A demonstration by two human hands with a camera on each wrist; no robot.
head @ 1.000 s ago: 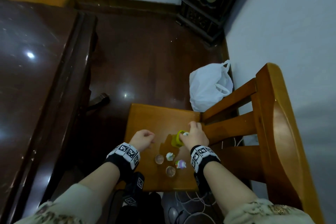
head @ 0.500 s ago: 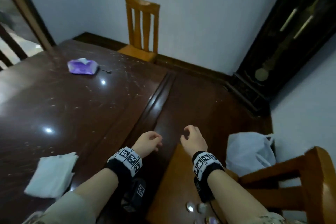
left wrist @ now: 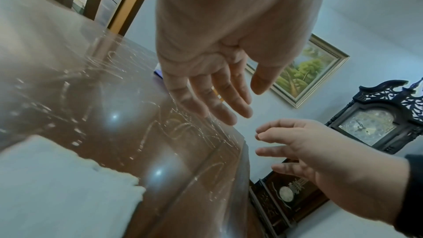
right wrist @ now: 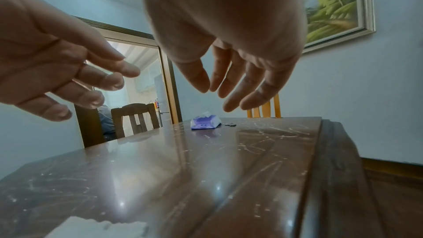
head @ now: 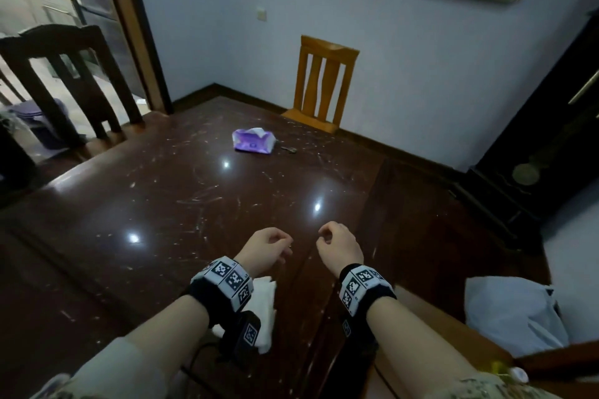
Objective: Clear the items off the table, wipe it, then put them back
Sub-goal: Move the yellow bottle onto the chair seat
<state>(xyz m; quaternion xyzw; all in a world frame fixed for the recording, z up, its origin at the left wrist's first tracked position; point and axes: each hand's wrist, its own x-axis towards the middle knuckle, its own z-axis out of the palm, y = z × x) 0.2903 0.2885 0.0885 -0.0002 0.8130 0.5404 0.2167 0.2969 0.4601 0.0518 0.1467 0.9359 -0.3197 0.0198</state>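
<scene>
The dark glossy table fills the middle of the head view, streaked with pale smears. A purple tissue pack lies at its far side, with a small key just right of it. A white paper towel lies near the front edge, partly hidden under my left wrist. My left hand and right hand hover side by side above the table's near right part, fingers relaxed and loosely bent, both holding nothing.
A light wooden chair stands against the far wall and a dark chair at the left. A dark grandfather clock stands at the right. A white plastic bag lies on the floor beside the near chair's seat.
My view has swung up from the chair seat with the small items to the table. My right hand let go of the green item; both hands rose, empty, over the table.
</scene>
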